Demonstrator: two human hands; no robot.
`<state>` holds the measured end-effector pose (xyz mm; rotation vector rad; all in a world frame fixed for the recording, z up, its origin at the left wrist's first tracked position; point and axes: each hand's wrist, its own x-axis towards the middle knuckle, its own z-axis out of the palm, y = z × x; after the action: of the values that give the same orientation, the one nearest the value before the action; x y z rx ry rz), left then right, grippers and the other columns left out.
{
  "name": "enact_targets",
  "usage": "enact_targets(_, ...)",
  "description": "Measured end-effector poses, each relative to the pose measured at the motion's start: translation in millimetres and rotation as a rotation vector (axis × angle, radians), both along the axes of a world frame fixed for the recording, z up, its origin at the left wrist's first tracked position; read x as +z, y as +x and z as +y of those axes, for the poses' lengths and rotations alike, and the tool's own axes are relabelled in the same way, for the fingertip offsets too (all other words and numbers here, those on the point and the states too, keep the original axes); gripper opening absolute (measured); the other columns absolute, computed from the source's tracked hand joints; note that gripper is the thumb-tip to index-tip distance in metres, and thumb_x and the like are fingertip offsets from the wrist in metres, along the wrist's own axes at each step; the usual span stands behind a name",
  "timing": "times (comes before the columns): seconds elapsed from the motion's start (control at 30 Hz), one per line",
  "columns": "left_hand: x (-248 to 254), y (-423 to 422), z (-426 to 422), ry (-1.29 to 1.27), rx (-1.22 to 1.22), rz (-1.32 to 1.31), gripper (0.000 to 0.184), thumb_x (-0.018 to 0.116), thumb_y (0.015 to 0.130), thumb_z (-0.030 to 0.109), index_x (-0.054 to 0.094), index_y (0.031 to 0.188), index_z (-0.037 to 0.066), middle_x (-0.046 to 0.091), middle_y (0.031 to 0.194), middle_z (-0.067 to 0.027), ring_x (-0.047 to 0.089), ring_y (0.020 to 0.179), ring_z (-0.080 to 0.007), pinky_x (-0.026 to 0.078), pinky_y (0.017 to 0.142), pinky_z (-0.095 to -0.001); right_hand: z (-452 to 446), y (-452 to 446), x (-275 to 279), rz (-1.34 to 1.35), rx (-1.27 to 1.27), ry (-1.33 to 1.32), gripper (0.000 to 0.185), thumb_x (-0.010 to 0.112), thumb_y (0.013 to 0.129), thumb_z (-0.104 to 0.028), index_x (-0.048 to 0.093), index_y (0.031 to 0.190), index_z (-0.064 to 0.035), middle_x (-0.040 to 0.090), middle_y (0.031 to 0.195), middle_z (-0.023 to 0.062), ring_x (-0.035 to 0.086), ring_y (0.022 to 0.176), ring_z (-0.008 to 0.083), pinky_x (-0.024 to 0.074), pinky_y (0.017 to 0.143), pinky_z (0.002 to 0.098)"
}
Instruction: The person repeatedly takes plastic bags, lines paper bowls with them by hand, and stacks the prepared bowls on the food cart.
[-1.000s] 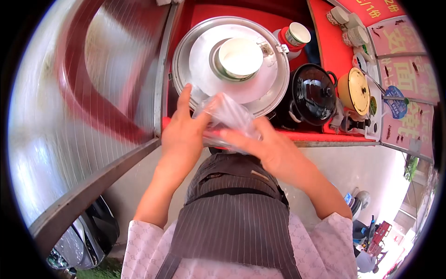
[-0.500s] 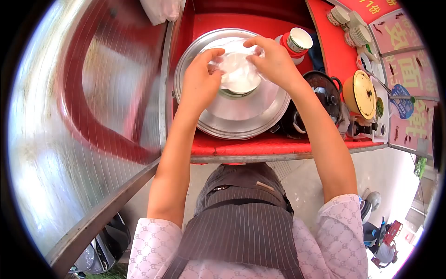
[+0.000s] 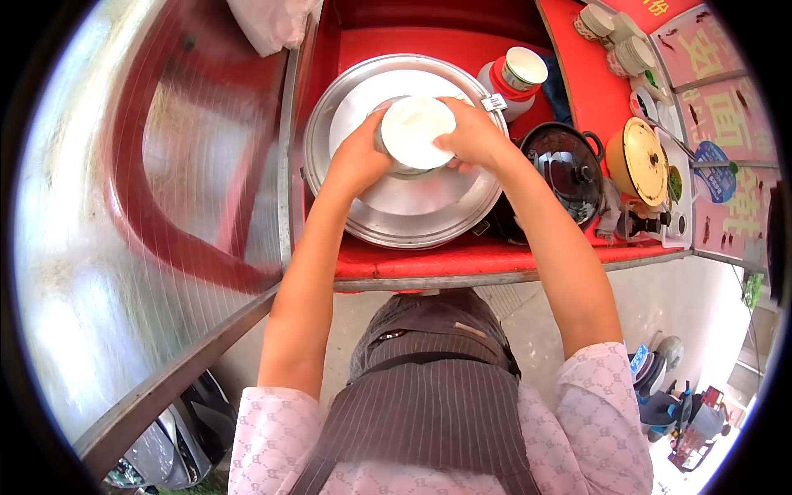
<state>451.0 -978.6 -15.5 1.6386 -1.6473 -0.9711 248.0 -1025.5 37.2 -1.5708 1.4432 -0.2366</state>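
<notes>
On the far left, a clear plastic sheet (image 3: 91,330) hangs with thin lines down it, and a big dark red curved shape (image 3: 124,177) shows there. A white plastic bag (image 3: 276,25) hangs at the far end, next to a metal post (image 3: 291,124).

Right of the post is a big round metal lid (image 3: 396,221) on a red counter (image 3: 388,262). The left hand (image 3: 361,155) is curved around the left side of a white bowl (image 3: 412,128). The right hand (image 3: 470,136) holds the right side, and its thumb is on the bowl by the rim. So both hands hold the one bowl between them. The bowl is over the middle of the lid, and I cannot tell if its bottom touches. Nearer, below the hands, is a dark striped apron (image 3: 433,412).

To the right of the lid, at the far side, a paper bowl (image 3: 525,69) sits on top of a red and white jar (image 3: 510,101). Nearer is a black pot (image 3: 565,169) with a dark, shiny top. Just right of it is a yellow pot (image 3: 637,161) with its cover on. Farther back are stacked paper bowls (image 3: 631,58). On the far right, a blue fan (image 3: 714,172) is in front of a pink sign (image 3: 709,54).
</notes>
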Motion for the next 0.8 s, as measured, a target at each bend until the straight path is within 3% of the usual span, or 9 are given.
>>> enact_targets(0.2,14,-5,59,0.310,0.159,0.754,0.050,0.068,0.088,0.002,0.059,0.137,0.004,0.069,0.102,-0.0088,0.065,0.082,-0.0182,0.052,0.074,-0.0311,39,-23,-8,-0.532,-0.340,0.091,0.047,0.064,0.089,-0.002,0.052,0.135,0.0019,0.069,0.108,0.0131,0.069,0.080,0.0174,0.0542,0.050,0.0287)
enact_targets(0.27,5,-15,81,0.198,0.279,1.424,0.047,0.061,0.094,-0.003,0.056,0.139,0.007,0.062,0.086,-0.0026,0.057,0.073,-0.0105,0.048,0.066,-0.0256,59,-27,-3,-0.679,-0.349,0.142,0.043,0.065,0.091,-0.003,0.053,0.132,0.0018,0.069,0.107,0.0119,0.069,0.079,0.0167,0.0533,0.051,0.0278)
enact_targets(0.4,-16,-40,101,0.203,0.218,1.714,0.025,0.062,0.095,-0.003,0.064,0.119,0.003,0.068,0.102,-0.0059,0.061,0.079,-0.0123,0.051,0.070,-0.0272,98,-19,2,-1.102,-0.329,0.314,0.038,0.070,0.093,-0.015,0.057,0.126,0.0002,0.069,0.103,0.0097,0.068,0.078,0.0159,0.0522,0.052,0.0286)
enact_targets(0.57,16,-57,122,0.243,0.320,1.632,0.029,0.060,0.095,-0.002,0.062,0.124,0.001,0.067,0.117,-0.0087,0.063,0.109,-0.0195,0.050,0.098,-0.0374,122,-5,5,-0.992,-0.501,0.071,0.034,0.067,0.094,-0.010,0.057,0.124,0.0014,0.069,0.103,0.0115,0.068,0.079,0.0162,0.0530,0.052,0.0280)
enact_targets(0.63,23,-52,137,0.050,0.543,1.067,0.052,0.069,0.091,0.007,0.051,0.139,0.000,0.055,0.136,-0.0126,0.052,0.129,-0.0232,0.043,0.109,-0.0408,128,-12,18,-0.785,-0.519,0.023,0.033,0.064,0.094,-0.009,0.056,0.123,0.0031,0.068,0.107,0.0140,0.069,0.083,0.0200,0.0571,0.062,0.0316)
enact_targets(0.67,33,-59,145,0.052,0.539,1.066,0.052,0.069,0.091,0.007,0.051,0.139,0.000,0.055,0.136,-0.0126,0.052,0.129,-0.0232,0.043,0.109,-0.0408,130,-13,17,-0.786,-0.522,0.021,0.033,0.064,0.094,-0.009,0.056,0.123,0.0031,0.068,0.107,0.0140,0.069,0.083,0.0200,0.0571,0.062,0.0316)
enact_targets(0.73,51,-79,164,-0.172,0.329,0.948,0.088,0.079,0.087,0.039,0.031,0.148,-0.003,0.045,0.145,-0.0152,0.044,0.138,-0.0271,0.038,0.113,-0.0418,138,-10,10,-0.628,-0.462,-0.208,0.038,0.067,0.094,-0.013,0.055,0.125,0.0043,0.067,0.113,0.0147,0.068,0.092,0.0212,0.0578,0.070,0.0322)
enact_targets(0.77,49,-80,165,-0.180,0.256,1.055,0.093,0.078,0.079,0.011,0.022,0.152,0.000,0.035,0.151,-0.0145,0.042,0.137,-0.0280,0.035,0.116,-0.0432,144,-6,5,-0.629,-0.458,-0.200,0.038,0.067,0.094,-0.013,0.055,0.125,0.0043,0.067,0.113,0.0147,0.068,0.092,0.0212,0.0578,0.070,0.0322)
enact_targets(0.8,53,-82,162,-0.180,0.252,1.024,0.086,0.075,0.082,0.009,0.024,0.151,-0.001,0.042,0.145,-0.0154,0.044,0.136,-0.0284,0.034,0.116,-0.0431,149,0,-2,-0.698,-0.415,-0.231,0.044,0.068,0.094,-0.015,0.053,0.131,0.0038,0.066,0.116,0.0147,0.067,0.096,0.0211,0.0577,0.071,0.0317)
